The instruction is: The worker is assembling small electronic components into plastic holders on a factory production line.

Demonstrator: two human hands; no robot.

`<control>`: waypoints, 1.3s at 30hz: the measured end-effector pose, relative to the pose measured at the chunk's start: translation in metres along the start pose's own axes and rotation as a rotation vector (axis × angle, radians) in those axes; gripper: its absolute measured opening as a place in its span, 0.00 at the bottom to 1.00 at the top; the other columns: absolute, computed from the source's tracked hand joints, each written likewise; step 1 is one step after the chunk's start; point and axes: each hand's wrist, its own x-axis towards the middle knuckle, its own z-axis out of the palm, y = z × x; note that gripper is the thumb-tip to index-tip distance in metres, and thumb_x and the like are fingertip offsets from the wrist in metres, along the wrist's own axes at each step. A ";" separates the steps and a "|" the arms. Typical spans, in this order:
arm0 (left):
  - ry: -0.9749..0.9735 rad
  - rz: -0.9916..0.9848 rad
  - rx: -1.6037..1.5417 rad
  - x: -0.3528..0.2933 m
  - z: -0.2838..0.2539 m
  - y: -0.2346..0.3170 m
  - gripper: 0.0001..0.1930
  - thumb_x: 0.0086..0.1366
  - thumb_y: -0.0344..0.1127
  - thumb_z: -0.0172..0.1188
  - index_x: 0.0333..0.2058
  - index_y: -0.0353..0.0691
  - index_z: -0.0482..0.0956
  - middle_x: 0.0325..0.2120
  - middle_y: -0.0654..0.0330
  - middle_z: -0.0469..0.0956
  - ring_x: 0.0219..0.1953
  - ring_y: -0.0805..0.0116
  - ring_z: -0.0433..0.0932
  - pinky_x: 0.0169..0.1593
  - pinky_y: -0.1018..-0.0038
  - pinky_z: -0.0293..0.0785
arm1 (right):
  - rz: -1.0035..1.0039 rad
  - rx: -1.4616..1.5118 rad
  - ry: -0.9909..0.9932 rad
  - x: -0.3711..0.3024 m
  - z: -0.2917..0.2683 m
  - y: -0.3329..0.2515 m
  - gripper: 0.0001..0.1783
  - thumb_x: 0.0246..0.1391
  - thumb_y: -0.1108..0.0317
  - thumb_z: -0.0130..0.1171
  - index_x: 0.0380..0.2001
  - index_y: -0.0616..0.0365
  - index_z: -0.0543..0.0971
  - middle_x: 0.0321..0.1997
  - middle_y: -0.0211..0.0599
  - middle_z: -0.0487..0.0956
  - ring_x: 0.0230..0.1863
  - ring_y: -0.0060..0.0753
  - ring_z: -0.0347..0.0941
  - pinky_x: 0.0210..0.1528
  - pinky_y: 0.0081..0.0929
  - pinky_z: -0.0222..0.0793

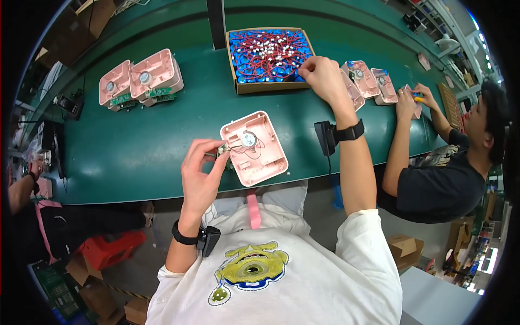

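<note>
Perhaps a tug from the left hand [199,172], pinching the circuit board [222,148] mid-frame, strains the wires [236,147]; the right hand's grip [324,77] is unclear.

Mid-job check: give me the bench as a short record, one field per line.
Left hand: pinching a small green circuit board
Right hand: fingertips at the cardboard box's right edge; whether it holds anything is unclear
Work piece: open pink plastic shell, round metallic speaker inside
Box contents: blue-wrapped packs with red wires
Far left: two more pink shells
Surface: green tabletop
</note>
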 end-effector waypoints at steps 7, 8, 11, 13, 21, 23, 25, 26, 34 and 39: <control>-0.026 0.020 0.029 0.001 -0.002 0.001 0.12 0.64 0.20 0.68 0.46 0.31 0.83 0.43 0.57 0.79 0.42 0.70 0.80 0.42 0.75 0.79 | 0.194 0.801 -0.144 -0.002 -0.010 0.022 0.10 0.61 0.69 0.63 0.37 0.68 0.84 0.34 0.41 0.87 0.23 0.19 0.73 0.26 0.19 0.66; -0.027 0.020 0.030 0.001 -0.003 0.001 0.12 0.64 0.20 0.68 0.46 0.31 0.83 0.43 0.57 0.79 0.41 0.70 0.80 0.42 0.75 0.79 | 0.209 0.823 -0.201 -0.005 -0.018 0.014 0.10 0.62 0.69 0.63 0.37 0.68 0.84 0.34 0.39 0.86 0.22 0.16 0.69 0.24 0.17 0.62; -0.036 0.025 0.028 0.002 -0.003 0.003 0.12 0.64 0.20 0.68 0.46 0.32 0.83 0.43 0.57 0.79 0.41 0.70 0.80 0.42 0.75 0.79 | 0.240 0.861 -0.309 -0.010 -0.034 0.003 0.09 0.63 0.70 0.63 0.37 0.67 0.83 0.34 0.34 0.84 0.21 0.09 0.63 0.22 0.13 0.54; -0.060 0.001 0.011 0.002 -0.003 0.004 0.13 0.64 0.19 0.67 0.47 0.31 0.82 0.44 0.58 0.77 0.43 0.72 0.78 0.44 0.78 0.77 | 0.266 0.794 -0.330 -0.009 -0.033 -0.001 0.09 0.63 0.70 0.63 0.37 0.67 0.83 0.31 0.31 0.83 0.21 0.10 0.64 0.22 0.14 0.56; -0.079 -0.014 0.005 0.004 -0.003 0.006 0.12 0.64 0.19 0.67 0.47 0.30 0.82 0.44 0.59 0.77 0.44 0.73 0.77 0.44 0.78 0.76 | 0.167 0.418 -0.296 -0.020 -0.044 -0.019 0.09 0.63 0.68 0.64 0.38 0.65 0.85 0.23 0.24 0.77 0.21 0.11 0.66 0.22 0.17 0.59; -0.075 -0.018 0.002 0.005 -0.002 0.006 0.12 0.64 0.19 0.67 0.47 0.30 0.82 0.44 0.59 0.77 0.45 0.73 0.77 0.44 0.78 0.76 | 0.123 0.348 -0.313 -0.023 -0.046 -0.023 0.09 0.63 0.68 0.64 0.38 0.64 0.86 0.22 0.23 0.76 0.21 0.11 0.66 0.23 0.17 0.59; -0.056 0.017 0.018 0.006 -0.002 0.005 0.12 0.64 0.20 0.67 0.46 0.32 0.83 0.42 0.58 0.78 0.42 0.71 0.80 0.42 0.76 0.79 | 0.011 0.466 -0.255 -0.026 -0.048 -0.026 0.09 0.64 0.68 0.65 0.38 0.65 0.86 0.22 0.22 0.76 0.21 0.12 0.66 0.23 0.17 0.58; -0.047 0.034 0.026 0.006 -0.001 0.004 0.11 0.64 0.20 0.68 0.46 0.32 0.83 0.41 0.58 0.79 0.40 0.70 0.81 0.41 0.75 0.80 | -0.046 0.525 -0.225 -0.029 -0.049 -0.028 0.09 0.64 0.68 0.65 0.38 0.65 0.86 0.22 0.22 0.75 0.21 0.12 0.65 0.22 0.16 0.58; -0.054 0.010 -0.015 0.004 0.001 0.005 0.12 0.65 0.19 0.67 0.47 0.31 0.83 0.43 0.57 0.78 0.41 0.71 0.81 0.42 0.76 0.81 | -0.013 1.043 -0.244 -0.068 -0.063 -0.075 0.08 0.66 0.70 0.65 0.41 0.64 0.85 0.29 0.31 0.84 0.19 0.11 0.67 0.20 0.14 0.57; -0.039 -0.003 -0.040 0.004 0.003 0.005 0.12 0.65 0.19 0.67 0.47 0.30 0.82 0.44 0.57 0.78 0.41 0.71 0.81 0.42 0.76 0.81 | -0.003 1.111 -0.281 -0.080 -0.064 -0.093 0.08 0.65 0.72 0.64 0.42 0.65 0.85 0.32 0.37 0.86 0.17 0.12 0.67 0.18 0.14 0.58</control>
